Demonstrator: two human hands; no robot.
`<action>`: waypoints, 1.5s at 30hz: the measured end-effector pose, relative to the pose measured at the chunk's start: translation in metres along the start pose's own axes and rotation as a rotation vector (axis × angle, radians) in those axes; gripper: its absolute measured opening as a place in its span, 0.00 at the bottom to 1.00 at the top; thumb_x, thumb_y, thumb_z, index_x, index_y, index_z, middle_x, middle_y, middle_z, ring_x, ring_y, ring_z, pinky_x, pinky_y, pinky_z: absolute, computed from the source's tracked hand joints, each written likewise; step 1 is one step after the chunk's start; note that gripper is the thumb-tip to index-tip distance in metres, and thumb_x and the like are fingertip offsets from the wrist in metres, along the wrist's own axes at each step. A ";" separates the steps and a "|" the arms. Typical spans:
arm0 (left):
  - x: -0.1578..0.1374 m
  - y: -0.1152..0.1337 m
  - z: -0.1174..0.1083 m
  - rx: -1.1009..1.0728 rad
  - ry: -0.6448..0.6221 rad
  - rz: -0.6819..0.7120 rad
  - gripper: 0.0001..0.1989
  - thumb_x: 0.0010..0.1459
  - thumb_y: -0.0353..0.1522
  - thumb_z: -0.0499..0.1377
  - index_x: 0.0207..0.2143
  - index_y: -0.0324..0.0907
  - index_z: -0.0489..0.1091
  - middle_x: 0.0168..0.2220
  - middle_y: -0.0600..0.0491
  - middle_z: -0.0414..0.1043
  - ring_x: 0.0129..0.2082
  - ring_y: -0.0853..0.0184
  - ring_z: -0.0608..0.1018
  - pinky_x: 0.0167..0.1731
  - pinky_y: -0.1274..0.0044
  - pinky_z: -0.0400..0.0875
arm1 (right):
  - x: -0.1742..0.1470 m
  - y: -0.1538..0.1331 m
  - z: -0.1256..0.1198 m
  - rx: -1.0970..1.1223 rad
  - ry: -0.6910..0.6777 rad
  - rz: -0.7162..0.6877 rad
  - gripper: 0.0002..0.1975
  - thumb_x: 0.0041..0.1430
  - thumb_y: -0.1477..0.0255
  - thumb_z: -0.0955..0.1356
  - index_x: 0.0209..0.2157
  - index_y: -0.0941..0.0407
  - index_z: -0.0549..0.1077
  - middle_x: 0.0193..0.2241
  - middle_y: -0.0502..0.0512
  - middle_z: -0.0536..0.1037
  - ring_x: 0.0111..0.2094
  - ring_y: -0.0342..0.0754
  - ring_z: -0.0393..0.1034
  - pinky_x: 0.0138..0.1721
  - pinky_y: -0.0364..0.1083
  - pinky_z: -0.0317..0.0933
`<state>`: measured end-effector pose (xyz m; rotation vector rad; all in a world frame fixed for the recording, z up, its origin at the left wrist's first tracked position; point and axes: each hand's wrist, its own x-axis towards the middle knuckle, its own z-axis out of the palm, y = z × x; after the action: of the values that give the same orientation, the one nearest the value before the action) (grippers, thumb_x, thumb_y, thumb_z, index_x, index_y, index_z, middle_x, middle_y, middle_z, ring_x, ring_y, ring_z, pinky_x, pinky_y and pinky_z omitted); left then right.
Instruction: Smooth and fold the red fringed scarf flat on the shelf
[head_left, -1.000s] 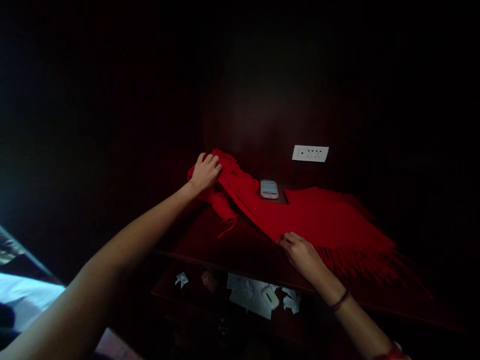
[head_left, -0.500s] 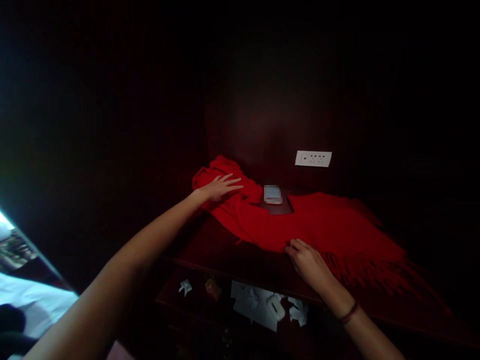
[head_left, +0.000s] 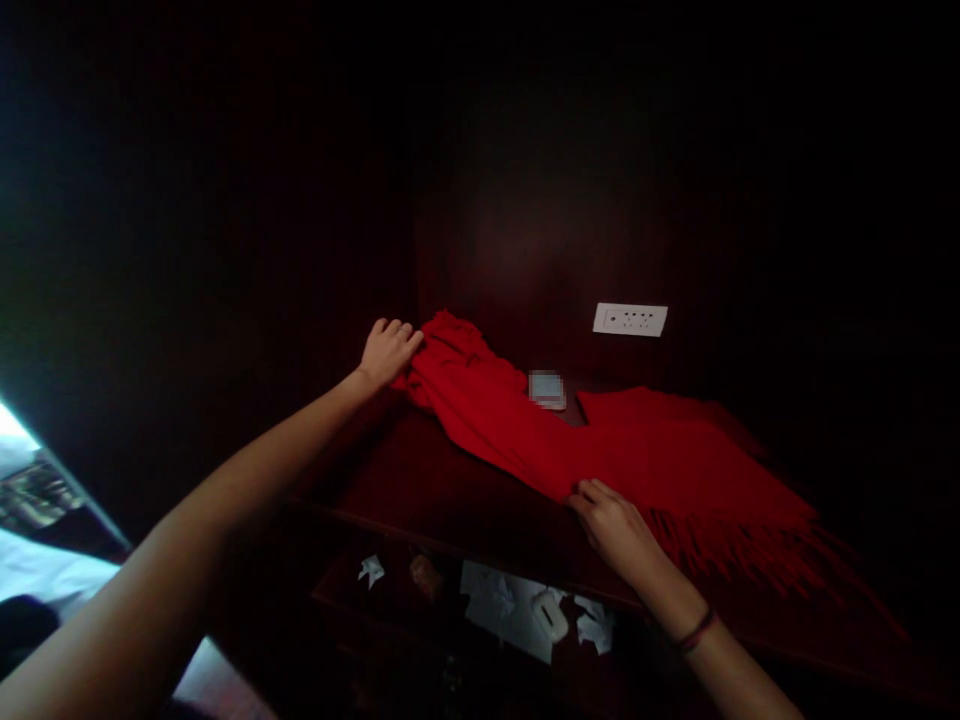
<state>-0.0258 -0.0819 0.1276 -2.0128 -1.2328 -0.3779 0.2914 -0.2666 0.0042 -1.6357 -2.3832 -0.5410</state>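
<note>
A red fringed scarf (head_left: 637,450) lies across the dark wooden desktop (head_left: 405,480), flat on the right and bunched up at the far left. My left hand (head_left: 391,348) is closed on the scarf at its left end, drawing the cloth taut toward the corner. At the scarf's near edge, left of the fringe, my right hand (head_left: 611,520) pinches the cloth. Behind the scarf a small pale card-like thing (head_left: 547,389), blurred out, rests on a darker flat surface, partly covered by the cloth.
A white socket panel (head_left: 630,319) is set in the dark back wall. Below the desktop, an open shelf or drawer holds crumpled paper (head_left: 370,571), a brownish lump (head_left: 426,577), a white sheet (head_left: 502,600) and a white oval object (head_left: 551,615). Pale cloth (head_left: 52,575) shows at lower left.
My left hand has gone from lying spread on the bunched scarf to gripping it farther left, and the cloth between my hands is straighter. My right hand has stayed in place.
</note>
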 end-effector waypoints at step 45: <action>-0.055 0.168 -0.014 -0.665 -0.126 0.728 0.19 0.44 0.23 0.50 0.41 0.44 0.61 0.40 0.53 0.63 0.40 0.67 0.66 0.42 0.76 0.57 | 0.004 -0.002 -0.006 -0.054 0.082 0.025 0.09 0.56 0.74 0.59 0.28 0.57 0.69 0.26 0.52 0.69 0.30 0.44 0.59 0.33 0.43 0.49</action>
<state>0.0935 -0.1726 0.0324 -2.9108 -0.3659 -0.3171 0.2877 -0.2665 0.0108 -1.6303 -2.3058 -0.6603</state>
